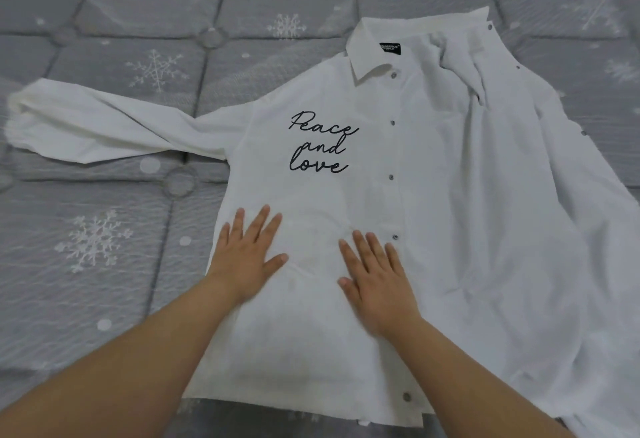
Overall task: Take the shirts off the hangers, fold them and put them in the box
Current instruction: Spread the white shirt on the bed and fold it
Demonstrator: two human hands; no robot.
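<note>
Hands flattening a shirt before folding.

Grey quilted snowflake-print mattress (104,229) carries the white button-up cotton shirt (433,195), one sleeve (86,122) stretched left; left hand (247,254) and right hand (375,285) press flat with straight fingers near its hem, likely smoothing creases. Its bunched right half obstructs folding; no box or hanger visible.

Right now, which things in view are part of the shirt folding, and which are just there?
Part of the job:
- white button-up shirt with black script lettering, lying spread out
- left hand, flat on the shirt
- right hand, flat on the shirt

Just there:
- grey quilted mattress with white snowflake print, under the shirt
</note>
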